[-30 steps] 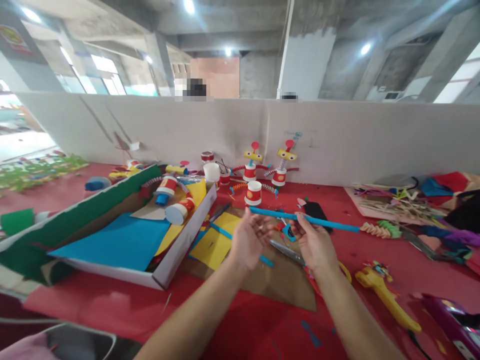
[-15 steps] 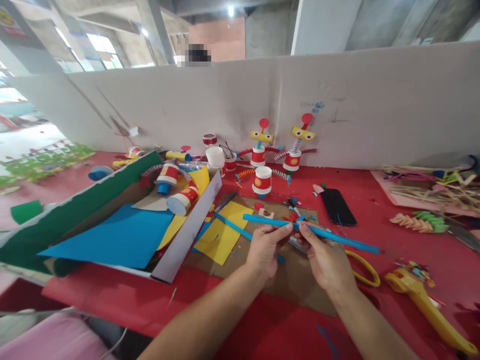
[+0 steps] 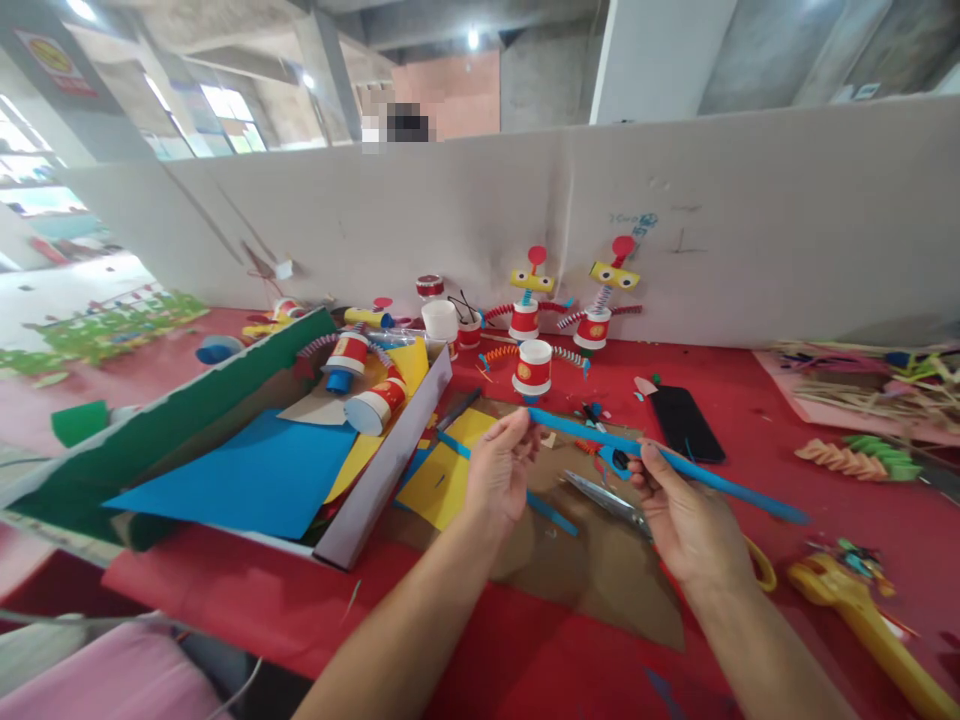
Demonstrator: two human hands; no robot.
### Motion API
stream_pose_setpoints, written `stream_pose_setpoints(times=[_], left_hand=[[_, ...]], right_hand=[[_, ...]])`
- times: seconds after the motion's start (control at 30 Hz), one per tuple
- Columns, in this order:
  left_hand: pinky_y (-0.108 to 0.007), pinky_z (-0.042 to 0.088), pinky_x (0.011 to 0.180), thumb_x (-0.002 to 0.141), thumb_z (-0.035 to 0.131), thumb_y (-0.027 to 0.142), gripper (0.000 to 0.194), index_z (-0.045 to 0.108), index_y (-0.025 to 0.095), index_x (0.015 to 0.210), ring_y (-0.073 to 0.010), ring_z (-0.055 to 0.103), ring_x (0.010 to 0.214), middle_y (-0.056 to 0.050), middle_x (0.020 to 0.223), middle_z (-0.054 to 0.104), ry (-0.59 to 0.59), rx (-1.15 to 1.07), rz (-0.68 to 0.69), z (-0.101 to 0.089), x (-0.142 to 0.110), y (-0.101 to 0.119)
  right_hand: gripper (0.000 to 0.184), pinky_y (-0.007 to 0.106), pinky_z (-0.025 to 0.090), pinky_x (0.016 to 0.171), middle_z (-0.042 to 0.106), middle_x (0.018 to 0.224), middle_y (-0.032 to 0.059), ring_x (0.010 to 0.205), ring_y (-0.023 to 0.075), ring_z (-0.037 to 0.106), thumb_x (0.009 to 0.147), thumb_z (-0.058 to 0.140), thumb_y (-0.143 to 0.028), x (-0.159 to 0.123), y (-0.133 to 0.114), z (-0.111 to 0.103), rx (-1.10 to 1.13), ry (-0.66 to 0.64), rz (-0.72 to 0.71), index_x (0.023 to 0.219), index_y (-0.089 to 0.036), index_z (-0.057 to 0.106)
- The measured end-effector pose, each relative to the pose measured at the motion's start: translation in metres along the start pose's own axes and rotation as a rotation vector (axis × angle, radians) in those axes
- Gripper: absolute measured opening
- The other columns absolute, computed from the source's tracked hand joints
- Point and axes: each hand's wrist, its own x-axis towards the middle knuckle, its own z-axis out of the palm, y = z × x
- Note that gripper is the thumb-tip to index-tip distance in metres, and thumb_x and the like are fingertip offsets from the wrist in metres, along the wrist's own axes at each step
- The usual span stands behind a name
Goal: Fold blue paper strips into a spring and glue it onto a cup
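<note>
A long blue paper strip [image 3: 585, 428] stretches between my two hands above the brown cardboard [image 3: 600, 600]. My left hand [image 3: 501, 470] pinches its left end. Farther right along the strip, my right hand [image 3: 686, 510] grips it between thumb and fingers, and the free end slants down to the right. Under the strip lie scissors [image 3: 606, 500], their yellow handle partly hidden behind my right hand. Another blue strip [image 3: 551, 513] rests on the cardboard, partly covered by my left hand. Yellow paper [image 3: 431, 490] lies just left of that hand.
An open box [image 3: 382, 470] at left holds blue paper [image 3: 247, 480] and paper-cup figures. Behind my hands stands a red-and-white cup figure [image 3: 534, 370]. To the right are a black phone [image 3: 686, 424], a yellow tool [image 3: 855, 610] and folded paper springs [image 3: 859, 458].
My hands have moved apart along the blue strip, the left one to its end and the right one farther right. More of the scissors shows. The view has shifted slightly.
</note>
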Motion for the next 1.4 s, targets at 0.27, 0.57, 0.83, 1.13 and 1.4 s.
stream_pose_setpoints(times=[0.27,0.57,0.83,1.13,1.4], left_hand=[[-0.032,0.048,0.081,0.059,0.077,0.051,0.063,0.061,0.024,0.113,-0.0203,0.058,0.100,-0.007,0.109,0.064,-0.274,0.043,-0.091,0.005,-0.021,-0.017],[-0.029,0.047,0.078,0.059,0.082,0.030,0.036,0.071,0.016,0.090,-0.0160,0.062,0.078,-0.007,0.084,0.070,-0.275,0.168,-0.118,0.003,-0.029,-0.045],[-0.026,0.046,0.075,0.052,0.084,0.026,0.025,0.072,0.012,0.069,-0.0132,0.062,0.068,-0.005,0.071,0.069,-0.075,0.170,-0.073,0.008,-0.021,-0.028],[-0.019,0.041,0.060,0.061,0.080,0.021,0.019,0.071,0.010,0.074,-0.0101,0.063,0.063,-0.004,0.069,0.069,0.042,0.158,-0.031,0.003,-0.003,-0.005],[-0.019,0.044,0.064,0.062,0.079,0.019,0.017,0.071,0.014,0.076,-0.0086,0.062,0.065,-0.001,0.069,0.068,0.024,0.040,-0.073,0.001,-0.003,-0.011]], right_hand=[[0.025,0.018,0.054,0.052,0.069,0.066,0.0000,0.058,0.0092,0.062,0.050,0.088,-0.023,-0.001,-0.001,0.005,0.062,0.003,-0.008,0.067,-0.015,0.071],[0.023,0.022,0.055,0.059,0.072,0.075,0.0004,0.063,0.0113,0.064,0.057,0.084,-0.025,-0.018,0.014,0.010,0.009,-0.145,0.103,0.075,-0.019,0.073],[0.019,0.020,0.051,0.052,0.069,0.062,-0.0011,0.054,0.0091,0.060,0.052,0.086,-0.024,-0.016,0.011,0.009,-0.049,-0.105,0.050,0.064,-0.018,0.072],[0.025,0.014,0.050,0.049,0.068,0.063,-0.0031,0.055,0.0056,0.060,0.048,0.086,-0.019,0.015,-0.020,-0.009,0.098,0.086,-0.119,0.068,-0.018,0.071],[0.032,0.018,0.049,0.058,0.069,0.080,-0.0050,0.066,0.0071,0.061,0.052,0.084,-0.017,-0.006,0.004,0.000,0.024,-0.178,0.053,0.078,-0.023,0.068]])
